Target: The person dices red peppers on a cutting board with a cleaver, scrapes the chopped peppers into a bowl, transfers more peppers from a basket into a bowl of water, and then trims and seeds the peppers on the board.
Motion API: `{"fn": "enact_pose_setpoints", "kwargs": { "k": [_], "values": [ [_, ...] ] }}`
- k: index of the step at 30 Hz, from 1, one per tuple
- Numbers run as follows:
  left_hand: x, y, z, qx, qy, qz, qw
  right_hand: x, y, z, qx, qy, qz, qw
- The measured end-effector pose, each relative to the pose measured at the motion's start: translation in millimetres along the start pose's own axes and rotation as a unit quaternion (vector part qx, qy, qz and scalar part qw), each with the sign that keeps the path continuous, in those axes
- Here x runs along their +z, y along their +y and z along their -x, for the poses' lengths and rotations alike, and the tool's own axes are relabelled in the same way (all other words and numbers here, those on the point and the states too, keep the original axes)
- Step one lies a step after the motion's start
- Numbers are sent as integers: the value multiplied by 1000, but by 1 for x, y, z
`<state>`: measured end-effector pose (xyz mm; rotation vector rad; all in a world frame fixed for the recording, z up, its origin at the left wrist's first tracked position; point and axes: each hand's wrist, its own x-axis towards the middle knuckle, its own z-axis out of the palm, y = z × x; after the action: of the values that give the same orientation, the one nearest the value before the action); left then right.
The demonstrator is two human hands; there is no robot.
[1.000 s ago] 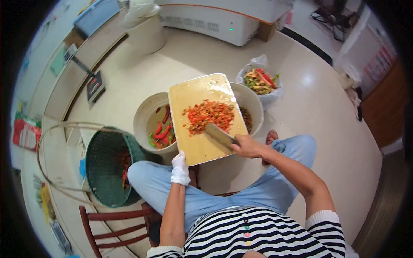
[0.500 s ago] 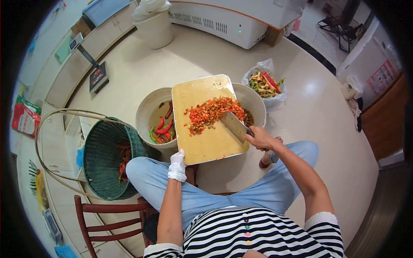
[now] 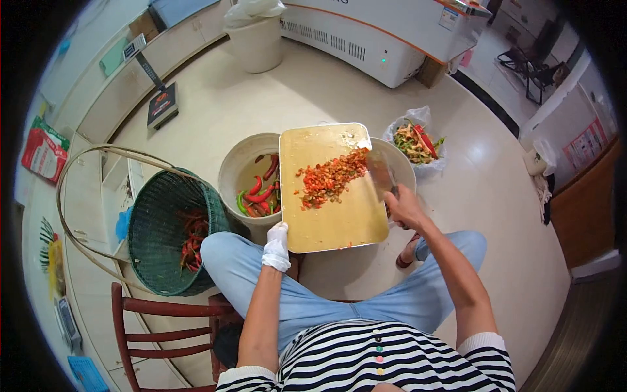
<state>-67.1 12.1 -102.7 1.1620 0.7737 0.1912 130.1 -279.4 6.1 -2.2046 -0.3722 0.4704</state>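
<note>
My gloved left hand (image 3: 277,245) grips the near left corner of a yellowish cutting board (image 3: 339,225); its thumb shows on the edge. Chopped red chili peppers (image 3: 330,181) lie in a band across the board's upper middle. At the board's right edge, my bare right hand (image 3: 405,208) is wrapped round the handle of a cleaver (image 3: 381,175), whose blade is blurred and stands over a tub (image 3: 401,160). That tub is partly hidden beneath the board. Left of the board, a second tub (image 3: 228,160) holds whole red and green peppers (image 3: 260,196) in liquid.
A green basket (image 3: 147,238) with a tall hoop handle and red peppers inside stands at left. Beyond the right tub lies a plastic bag of pepper scraps (image 3: 418,144). A floor scale (image 3: 162,108), white bin (image 3: 255,49) and freezer (image 3: 366,39) are farther back. A wooden chair (image 3: 163,326) is beside me.
The cleaver has moved right, from the chopped peppers on the board to over the right tub. The pepper pile on the board is smaller. The whole view has shifted slightly.
</note>
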Motion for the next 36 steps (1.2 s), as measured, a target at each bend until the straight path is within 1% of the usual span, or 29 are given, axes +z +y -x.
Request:
{"fn": "enact_pose_setpoints", "kwargs": {
  "k": [1, 2, 4, 6, 9, 11, 12, 14, 15, 17, 18, 21, 22, 23, 25, 26, 28, 29, 30, 32, 33, 34, 36],
  "values": [
    [-1, -3, -5, -5, -4, 3, 1000, 12, -8, -2, -35, 2, -19, 999],
    [-2, -5, -9, -4, -5, 3, 1000, 29, -35, 1, -28, -28, -69, 997],
    [-3, -7, -14, -1, 3, -26, 1000, 61, -75, 1, 18, -97, -151, 984],
    [-4, -5, -11, -4, 5, -16, 1000, 107, -95, -10, 16, -144, -215, 966],
    [-9, -6, -11, -10, 5, 2, 1000, 152, -116, -23, 36, -149, -209, 966],
    [-12, -6, -13, -24, 7, 7, 1000, 161, -120, -27, 23, -126, -165, 978],
    [-11, -3, -10, -25, 2, 5, 1000, 160, -119, -28, 25, -121, -166, 978],
    [-8, 0, -5, -6, 14, 15, 1000, 154, -115, -30, 45, -67, -113, 990],
    [-7, 3, -3, -14, 28, 5, 1000, 155, -105, -36, 48, -64, -111, 991],
    [-9, 2, -5, -9, 32, -16, 999, 163, -73, -58, 21, 28, -117, 993],
    [-8, 1, -5, -1, 39, -37, 999, 163, -60, -66, 22, 31, -115, 993],
    [-8, 1, -4, -3, 48, -25, 999, 154, -41, -77, 17, 121, -79, 989],
    [-9, 1, -5, -10, 54, -21, 998, 150, -38, -79, 17, 122, -80, 989],
    [-10, 0, -5, -9, 53, -21, 998, 147, -35, -82, 41, 136, -91, 986],
    [-9, 3, -3, 0, 53, -30, 998, 111, -84, -48, 148, 107, -218, 959],
    [-10, 1, -3, 1, 52, -31, 998, 109, -82, -48, 149, 108, -220, 958],
    [-14, -3, -6, 8, 54, -36, 998, 105, -63, -54, 147, 160, -203, 955],
    [-14, -3, -7, 7, 52, -37, 998, 128, -4, -89, 104, 202, -153, 962],
    [-12, -4, -8, 5, 55, -30, 998, 111, -13, -80, 104, 203, -152, 962],
    [-11, -4, -7, 0, 58, -21, 998, 69, -50, -49, 191, 160, -214, 945],
    [-10, -3, -7, 4, 50, -24, 998, 69, -36, -53, 179, 184, -201, 945],
    [-11, -4, -7, 8, 44, -27, 999, 70, -16, -59, 181, 181, -198, 946],
    [-10, -5, -6, 6, 50, -32, 998, 75, 13, -67, 95, 230, -149, 957]
  ]
}}
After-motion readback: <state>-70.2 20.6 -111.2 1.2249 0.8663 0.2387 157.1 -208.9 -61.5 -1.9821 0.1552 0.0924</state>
